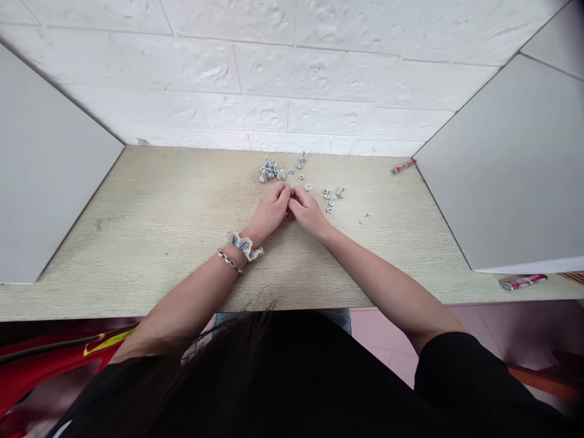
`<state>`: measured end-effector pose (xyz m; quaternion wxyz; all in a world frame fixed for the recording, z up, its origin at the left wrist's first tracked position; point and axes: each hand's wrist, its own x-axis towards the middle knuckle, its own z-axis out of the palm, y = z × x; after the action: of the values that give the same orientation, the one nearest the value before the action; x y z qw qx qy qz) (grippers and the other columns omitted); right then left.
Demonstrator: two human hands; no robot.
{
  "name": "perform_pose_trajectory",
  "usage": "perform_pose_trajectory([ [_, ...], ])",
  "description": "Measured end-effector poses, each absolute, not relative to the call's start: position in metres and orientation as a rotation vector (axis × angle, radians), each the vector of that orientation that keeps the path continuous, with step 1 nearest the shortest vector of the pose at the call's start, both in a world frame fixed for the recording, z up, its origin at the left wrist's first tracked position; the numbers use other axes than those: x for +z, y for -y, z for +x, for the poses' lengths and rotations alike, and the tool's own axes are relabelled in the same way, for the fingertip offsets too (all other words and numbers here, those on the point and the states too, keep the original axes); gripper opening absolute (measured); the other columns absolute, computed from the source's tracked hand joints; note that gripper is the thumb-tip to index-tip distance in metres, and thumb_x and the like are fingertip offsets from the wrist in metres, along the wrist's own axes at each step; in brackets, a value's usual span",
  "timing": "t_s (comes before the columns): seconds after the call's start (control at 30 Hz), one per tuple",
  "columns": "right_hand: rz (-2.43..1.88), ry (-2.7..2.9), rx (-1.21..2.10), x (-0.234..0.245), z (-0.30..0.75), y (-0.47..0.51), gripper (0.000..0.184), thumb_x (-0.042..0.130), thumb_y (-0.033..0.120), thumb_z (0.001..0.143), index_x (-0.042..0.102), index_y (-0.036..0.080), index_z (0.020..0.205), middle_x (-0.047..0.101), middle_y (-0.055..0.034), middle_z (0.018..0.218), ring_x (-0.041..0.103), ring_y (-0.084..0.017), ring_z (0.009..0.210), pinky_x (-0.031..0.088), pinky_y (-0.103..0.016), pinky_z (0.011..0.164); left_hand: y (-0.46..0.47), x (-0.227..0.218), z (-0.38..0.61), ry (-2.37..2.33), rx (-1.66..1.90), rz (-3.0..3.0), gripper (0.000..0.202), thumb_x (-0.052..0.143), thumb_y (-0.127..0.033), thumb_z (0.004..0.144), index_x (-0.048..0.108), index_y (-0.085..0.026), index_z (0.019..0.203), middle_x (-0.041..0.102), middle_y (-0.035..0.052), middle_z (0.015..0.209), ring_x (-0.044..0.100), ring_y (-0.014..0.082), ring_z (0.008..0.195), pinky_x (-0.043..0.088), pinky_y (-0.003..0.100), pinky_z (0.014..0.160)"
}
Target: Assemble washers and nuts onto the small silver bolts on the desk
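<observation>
My left hand (272, 207) and my right hand (308, 212) meet fingertip to fingertip above the wooden tabletop (173, 213). Both are closed in a pinch, and whatever lies between the fingers is hidden. Just beyond my left hand stands a cluster of bolts (270, 170) with washers and nuts on them. A pair of bolts (301, 160) stands farther back. Small nuts (302, 177) and a flat washer (308, 187) lie close to my right fingertips. To the right of that hand are several loose bolts (333, 201) and a nut (329, 210).
A white brick-patterned wall (264, 91) closes off the back. Grey panels stand at the left (50, 170) and right (493, 170). One red cylinder (403, 166) lies by the right panel, another red cylinder (524, 281) near the front right edge.
</observation>
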<state>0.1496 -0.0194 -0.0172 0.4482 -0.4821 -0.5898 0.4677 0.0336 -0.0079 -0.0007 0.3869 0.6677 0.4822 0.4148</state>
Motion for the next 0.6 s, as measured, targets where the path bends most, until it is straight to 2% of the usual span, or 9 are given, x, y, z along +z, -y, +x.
perform_pose_trajectory([
  [0.6, -1.226, 1.483, 1.159, -0.0149, 0.1503, 0.0194, 0.006, 0.045, 0.028, 0.078, 0.046, 0.022, 0.08, 0.052, 0.0053, 0.069, 0.051, -0.012, 0.066, 0.041, -0.028, 0.068, 0.011, 0.0028, 0.0333, -1.238, 1.026, 1.701, 0.023, 0.039, -0.022, 0.093, 0.044, -0.02, 0.071, 0.051, -0.0006, 0.067, 0.051, 0.0138, 0.072, 0.041, 0.026, 0.065],
])
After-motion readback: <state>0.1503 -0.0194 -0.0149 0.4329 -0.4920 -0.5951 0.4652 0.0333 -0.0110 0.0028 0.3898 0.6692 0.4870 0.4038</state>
